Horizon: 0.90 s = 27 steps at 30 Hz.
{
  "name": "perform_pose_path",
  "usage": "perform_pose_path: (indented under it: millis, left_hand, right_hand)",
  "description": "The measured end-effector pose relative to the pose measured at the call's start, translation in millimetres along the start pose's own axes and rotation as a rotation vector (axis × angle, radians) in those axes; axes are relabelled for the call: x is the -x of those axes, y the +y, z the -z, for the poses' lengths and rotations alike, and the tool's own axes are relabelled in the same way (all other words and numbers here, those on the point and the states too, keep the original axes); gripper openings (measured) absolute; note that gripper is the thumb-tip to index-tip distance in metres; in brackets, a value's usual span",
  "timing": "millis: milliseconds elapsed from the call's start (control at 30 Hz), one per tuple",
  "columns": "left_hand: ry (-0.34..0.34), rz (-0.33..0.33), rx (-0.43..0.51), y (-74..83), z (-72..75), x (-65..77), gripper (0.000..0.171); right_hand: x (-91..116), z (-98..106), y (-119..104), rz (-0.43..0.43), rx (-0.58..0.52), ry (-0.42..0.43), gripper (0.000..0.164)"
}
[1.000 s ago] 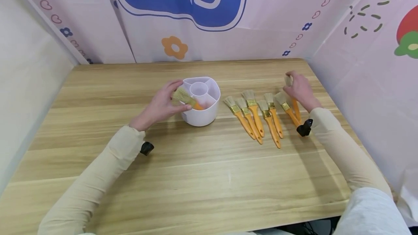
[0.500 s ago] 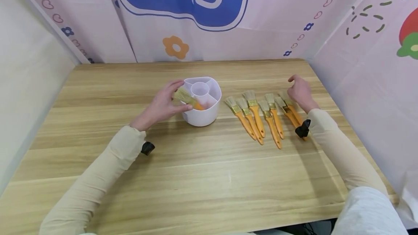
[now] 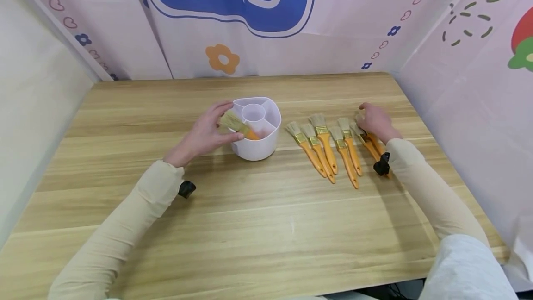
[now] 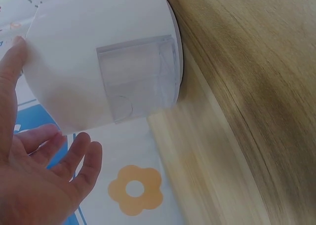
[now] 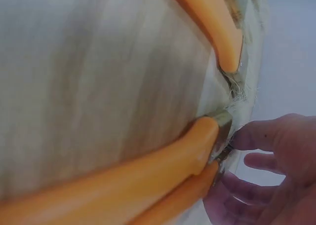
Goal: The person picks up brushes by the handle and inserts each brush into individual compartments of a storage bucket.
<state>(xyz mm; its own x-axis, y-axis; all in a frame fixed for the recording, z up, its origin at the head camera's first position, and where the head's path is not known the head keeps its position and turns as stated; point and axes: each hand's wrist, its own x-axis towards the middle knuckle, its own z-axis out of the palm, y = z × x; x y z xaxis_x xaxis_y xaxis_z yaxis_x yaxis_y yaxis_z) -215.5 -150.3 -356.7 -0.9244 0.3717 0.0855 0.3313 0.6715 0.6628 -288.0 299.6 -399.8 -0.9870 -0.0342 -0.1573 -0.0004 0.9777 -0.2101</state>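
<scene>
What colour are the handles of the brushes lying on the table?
Orange; the brush handles show best in the head view.

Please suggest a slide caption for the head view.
Left hand at a white plastic compartmented holder, right hand at orange-handled bristle brushes lying on a wood-grained table.

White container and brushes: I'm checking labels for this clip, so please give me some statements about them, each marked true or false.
1. The white container stands upright on the table. True.
2. The right hand is at the rightmost brushes. True.
3. The brushes on the table have blue handles. False: their handles are orange.
4. The left hand is at the container's rim. True.
5. The bristles in the container point straight down inside. False: the tilted brush has its bristles pointing up and out, beside the left hand.
</scene>
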Motion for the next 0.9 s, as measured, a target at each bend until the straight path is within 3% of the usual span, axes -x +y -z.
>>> perform_pose_path:
  millis: [300,533,900]
  left_hand:
    - [-0.018,-0.001,0.022,0.8,-2.7,-1.0,0.083]
    - [-0.011,-0.001,0.025,-1.9,-0.8,-0.8,0.083]
    - [-0.013,-0.005,0.023,-2.3,-0.5,-0.3,0.082]
  right_hand:
    - [6.4,5.5,13.7,-0.121,-0.181,0.003,0.058]
    - [11.1,19.9,20.4,-0.113,-0.252,0.034,0.056]
    - [16.3,32.0,19.2,-0.105,-0.327,0.166,0.051]
